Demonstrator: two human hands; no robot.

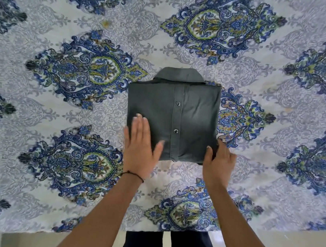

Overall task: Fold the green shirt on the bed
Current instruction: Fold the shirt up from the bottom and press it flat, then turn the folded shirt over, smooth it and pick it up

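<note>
From the head camera, the green shirt (196, 115) lies on the bed (69, 24) as a compact rectangle. Its collar (179, 74) is on the side far from both hands, and the button placket (177, 120) faces up, running between them.

The left hand (141, 146) rests flat on the shirt's near left corner with its fingers straight and spread, holding nothing. It seems to be smoothing or pressing the cloth. A dark thread bracelet (133, 173) sits on that wrist. The right hand (219, 160) grips the near right corner, thumb on top and fingers curled at the edge.

I judge the folding almost finished. The sleeves are tucked out of sight, the sides are square and the length is doubled under. What looks left is a final flattening or squaring of the near edge.
</note>
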